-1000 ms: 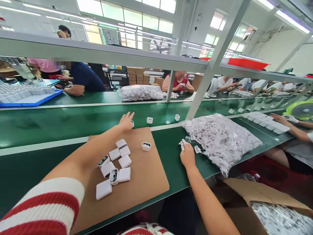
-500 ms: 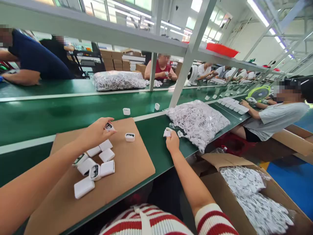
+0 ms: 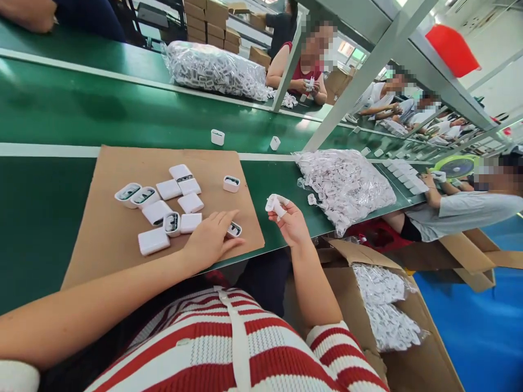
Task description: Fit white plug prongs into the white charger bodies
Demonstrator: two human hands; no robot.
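My left hand [image 3: 212, 237] rests on the near edge of a brown board [image 3: 122, 239], its fingers closed over a small white case [image 3: 234, 230]. My right hand [image 3: 289, 219] is raised just right of the board and pinches a small white plastic part [image 3: 274, 203] at its fingertips. Several more white cases [image 3: 163, 198] lie scattered on the board, some showing a dark opening. One lone case [image 3: 231, 183] stands further back on the board.
A clear bag of white parts [image 3: 347, 182] lies on the green bench to the right. Two white cases [image 3: 217, 136] ride the green conveyor beyond. An open cardboard box [image 3: 408, 337] of bagged parts stands at my right. Other people work along the line.
My left hand carried a white case from the far side of the board to its near edge. My right hand lifted a white part away from the bag. The view tilted downward.
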